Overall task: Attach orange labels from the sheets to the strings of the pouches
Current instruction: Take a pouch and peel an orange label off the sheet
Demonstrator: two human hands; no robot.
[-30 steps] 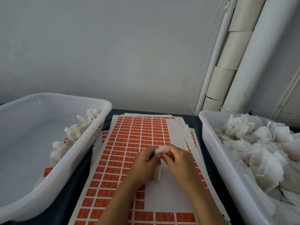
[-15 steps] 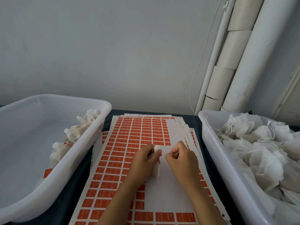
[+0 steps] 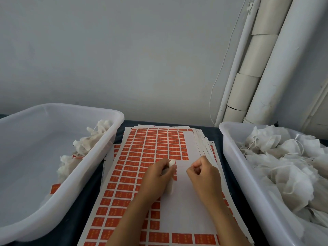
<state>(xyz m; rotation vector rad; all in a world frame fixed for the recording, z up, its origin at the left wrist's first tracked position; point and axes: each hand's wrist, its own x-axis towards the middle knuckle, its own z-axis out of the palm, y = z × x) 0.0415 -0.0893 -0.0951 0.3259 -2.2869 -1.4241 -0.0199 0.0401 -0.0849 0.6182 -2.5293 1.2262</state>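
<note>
A stack of sheets of orange labels (image 3: 142, 157) lies on the dark table between two tubs. My left hand (image 3: 158, 178) grips a small white pouch (image 3: 171, 163) over the sheet; only the pouch's top and a strip below my fingers show. My right hand (image 3: 204, 174) is beside it, a little apart, fingers curled and pinching what looks like the pouch's thin string, which runs faintly between the two hands. The top sheet's right part is bare white backing (image 3: 188, 210) where labels are gone.
A white tub (image 3: 230, 139) at the right is heaped with white pouches (image 3: 287, 166). Another white tub (image 3: 99, 157) at the left holds a few pouches (image 3: 88, 141) with orange labels. Pipes and cardboard tubes (image 3: 257, 68) stand at the back right.
My hands were touching over the pouch. My right hand has since drawn away to the right, stretching the string, while my left hand kept hold of the pouch.
</note>
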